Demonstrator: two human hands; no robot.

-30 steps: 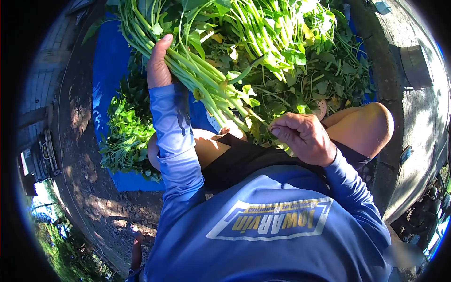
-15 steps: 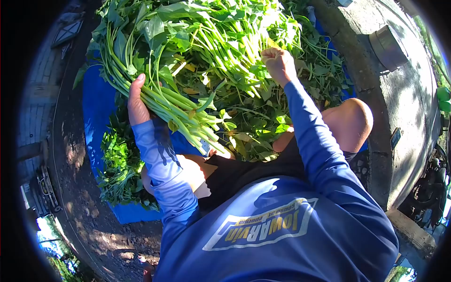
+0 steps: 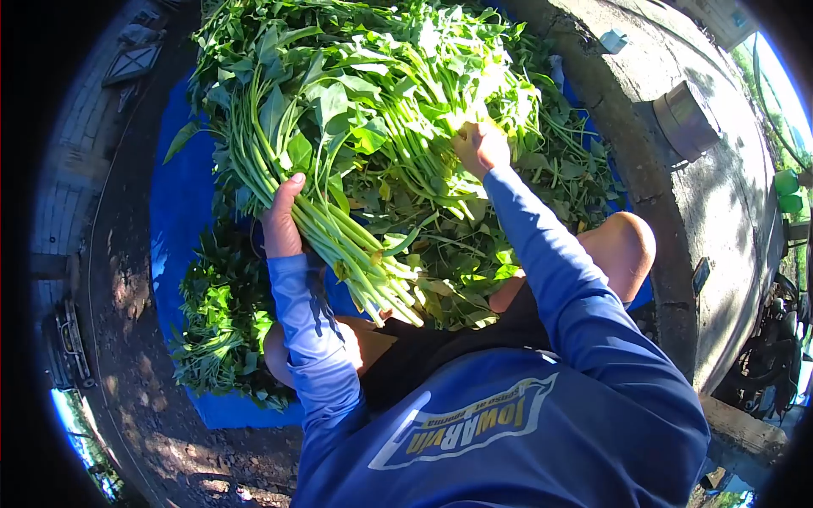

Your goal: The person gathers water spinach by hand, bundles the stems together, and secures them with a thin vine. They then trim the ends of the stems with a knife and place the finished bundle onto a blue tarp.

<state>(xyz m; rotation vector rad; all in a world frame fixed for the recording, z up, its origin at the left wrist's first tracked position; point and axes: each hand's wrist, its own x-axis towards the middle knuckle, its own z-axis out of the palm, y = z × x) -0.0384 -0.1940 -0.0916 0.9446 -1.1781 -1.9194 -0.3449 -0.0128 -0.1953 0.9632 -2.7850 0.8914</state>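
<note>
My left hand [image 3: 284, 222] is wrapped round a thick bunch of water spinach [image 3: 356, 254], thumb on top. The cut stem ends point down towards my lap and the leaves spread up to the left. My right hand [image 3: 481, 150] is closed against the sunlit stems of the large water spinach pile [image 3: 406, 127]. Its fingertips are buried among the greens, so what they pinch is hidden. Loose leaves and trimmings [image 3: 461, 262] lie below the pile, near my legs.
A blue tarp [image 3: 182, 203] lies under the greens. A smaller heap of greens [image 3: 224, 330] sits at the left by my knee. On the right are a concrete ledge [image 3: 627, 110] and a grey cylindrical container [image 3: 688, 121]. Bare soil [image 3: 127, 296] runs along the left.
In the view, my left hand and its bunch sit lower and to the right. My right hand has moved slightly down and left, against the pile's stems. The camera view has also shifted.
</note>
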